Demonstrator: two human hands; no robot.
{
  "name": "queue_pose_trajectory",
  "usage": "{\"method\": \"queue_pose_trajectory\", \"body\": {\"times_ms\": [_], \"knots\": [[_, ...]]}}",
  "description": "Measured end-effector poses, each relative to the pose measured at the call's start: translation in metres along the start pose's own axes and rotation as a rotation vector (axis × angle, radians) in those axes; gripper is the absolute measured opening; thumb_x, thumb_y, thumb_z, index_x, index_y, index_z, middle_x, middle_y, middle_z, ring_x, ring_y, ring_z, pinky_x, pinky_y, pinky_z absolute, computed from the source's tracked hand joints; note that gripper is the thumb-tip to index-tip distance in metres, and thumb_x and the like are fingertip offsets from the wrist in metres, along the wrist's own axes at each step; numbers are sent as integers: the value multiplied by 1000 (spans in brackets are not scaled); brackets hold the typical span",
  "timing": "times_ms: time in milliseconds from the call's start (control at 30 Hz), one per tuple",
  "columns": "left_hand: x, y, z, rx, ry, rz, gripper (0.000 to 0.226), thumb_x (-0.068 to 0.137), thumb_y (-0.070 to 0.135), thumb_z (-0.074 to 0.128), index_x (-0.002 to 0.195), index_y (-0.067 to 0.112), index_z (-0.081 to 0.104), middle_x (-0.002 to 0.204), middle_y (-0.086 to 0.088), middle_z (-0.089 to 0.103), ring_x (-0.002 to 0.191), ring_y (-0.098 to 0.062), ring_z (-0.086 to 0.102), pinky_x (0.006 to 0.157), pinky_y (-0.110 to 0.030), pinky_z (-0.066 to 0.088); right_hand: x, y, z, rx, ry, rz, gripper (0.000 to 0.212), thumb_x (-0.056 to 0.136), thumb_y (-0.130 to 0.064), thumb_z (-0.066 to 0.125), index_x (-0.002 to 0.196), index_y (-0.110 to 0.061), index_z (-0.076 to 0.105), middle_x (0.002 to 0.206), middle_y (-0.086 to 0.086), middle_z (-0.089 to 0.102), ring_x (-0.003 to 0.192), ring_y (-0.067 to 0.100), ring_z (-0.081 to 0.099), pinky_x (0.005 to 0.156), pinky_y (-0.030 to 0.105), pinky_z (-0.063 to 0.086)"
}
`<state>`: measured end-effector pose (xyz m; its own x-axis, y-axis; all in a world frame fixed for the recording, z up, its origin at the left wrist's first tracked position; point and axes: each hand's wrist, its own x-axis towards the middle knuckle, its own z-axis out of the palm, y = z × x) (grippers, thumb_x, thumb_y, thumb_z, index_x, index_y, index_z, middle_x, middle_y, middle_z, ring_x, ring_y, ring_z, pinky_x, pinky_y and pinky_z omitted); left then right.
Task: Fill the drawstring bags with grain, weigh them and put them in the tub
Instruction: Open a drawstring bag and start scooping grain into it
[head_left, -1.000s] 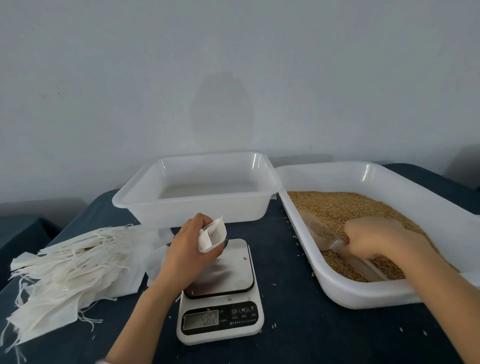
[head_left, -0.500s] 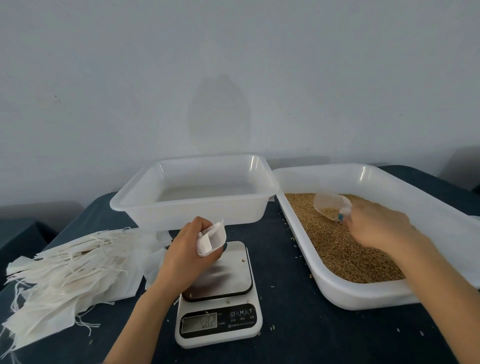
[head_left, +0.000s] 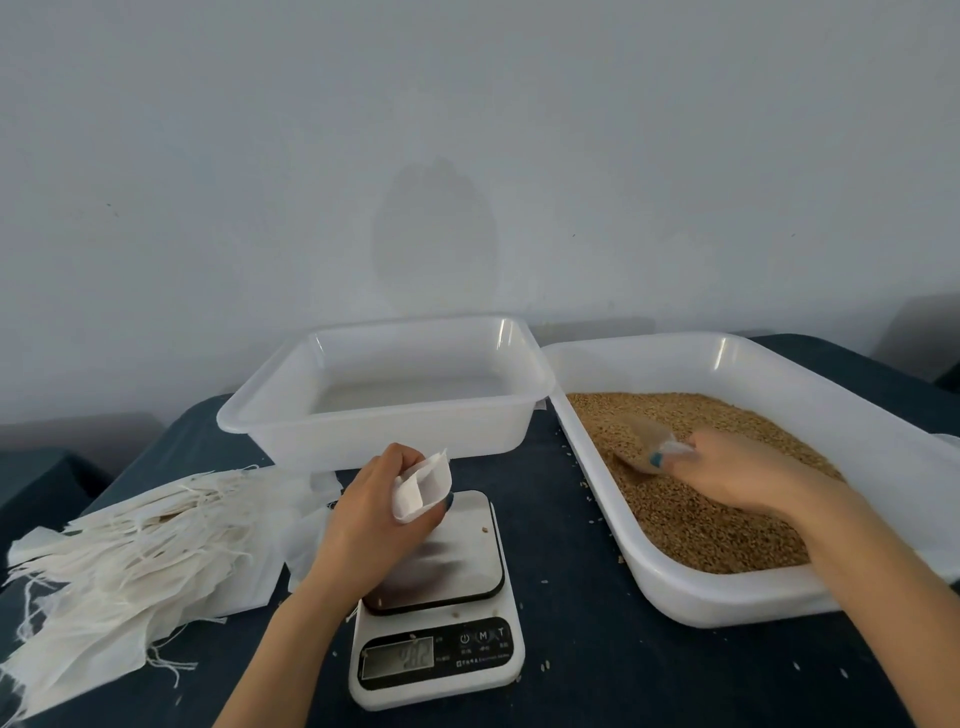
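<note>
Though digits (head_left: 397, 659) blur, scale (head_left: 452, 571) seemingly reads M, T.

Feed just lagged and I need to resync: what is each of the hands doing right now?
Left hand: gripping a white drawstring bag, mouth open, over the scale.
Right hand: gripping the clear scoop, which is in the grain.

One head-worn camera (wide-angle) looks forward and down, close over the table (head_left: 597, 649), facing the wall (head_left: 467, 156).
</note>
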<state>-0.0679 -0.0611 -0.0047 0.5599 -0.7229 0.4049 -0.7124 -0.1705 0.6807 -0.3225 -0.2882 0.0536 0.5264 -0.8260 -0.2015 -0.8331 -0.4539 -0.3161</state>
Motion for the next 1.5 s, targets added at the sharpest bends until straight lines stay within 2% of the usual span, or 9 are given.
{"method": "queue_pose_trajectory", "body": {"times_ms": [233,367,533,667,800,967,1100,1267,1500], "knots": [[-1,-2,-3,-64,-24,-19,23,84,39,73,92,38,51,82,11,65,72,-12,61,61,-35,51,-6,10,-11,308,40,57,37,99,-41,50,97,-5,60,60,2,52,39,9,36,36,21,30],[-4,3,-5,-144,-49,-16,35,77,60,63,97,32,54,79,8,66,68,-15,62,58,-36,50,-9,9,-15,396,156,-33,26,99,-35,51,87,-13,59,58,-3,56,33,3,39,33,16,29],[-4,6,-7,-165,-56,-6,38,76,63,56,95,30,55,75,6,65,66,-16,59,58,-33,45,-12,3,-17,317,235,-187,22,99,-41,46,96,-25,62,74,4,65,60,21,56,58,34,44],[-3,7,-6,-139,-48,-22,40,73,65,54,94,32,54,77,5,65,69,-19,61,58,-39,49,-20,-16,-22,263,279,-390,24,94,-51,46,108,-38,60,82,-5,69,68,24,64,64,40,51],[-3,7,-6,-147,-33,-46,38,71,63,57,94,33,55,78,6,66,71,-18,62,60,-39,51,-22,-47,-30,285,198,-605,22,99,-33,50,119,-33,60,107,-8,68,96,24,66,87,52,53],[0,3,-9,-209,-1,-61,21,80,44,68,92,33,55,80,13,65,66,-5,58,57,-19,46,-9,-93,-34,348,48,-764,26,103,-24,47,127,-24,56,123,-14,62,117,4,58,103,34,46],[1,0,-10,-216,24,-79,20,87,24,73,95,32,56,83,13,65,68,-2,59,56,-15,47,6,-98,-24,287,66,-810,26,102,-19,47,125,-24,58,126,-14,62,121,2,55,106,32,44],[5,-5,-11,-127,52,-116,22,86,30,73,95,31,52,80,4,63,66,-7,57,53,-21,46,19,-84,-13,98,264,-812,26,99,-21,54,122,-29,63,115,-18,65,102,1,56,101,39,44],[6,-8,-10,-46,68,-123,26,83,34,73,91,33,48,76,9,61,63,-4,56,48,-18,42,22,-79,-13,-98,353,-770,31,101,-21,48,122,-39,60,108,-28,51,109,1,48,120,41,14]]}}
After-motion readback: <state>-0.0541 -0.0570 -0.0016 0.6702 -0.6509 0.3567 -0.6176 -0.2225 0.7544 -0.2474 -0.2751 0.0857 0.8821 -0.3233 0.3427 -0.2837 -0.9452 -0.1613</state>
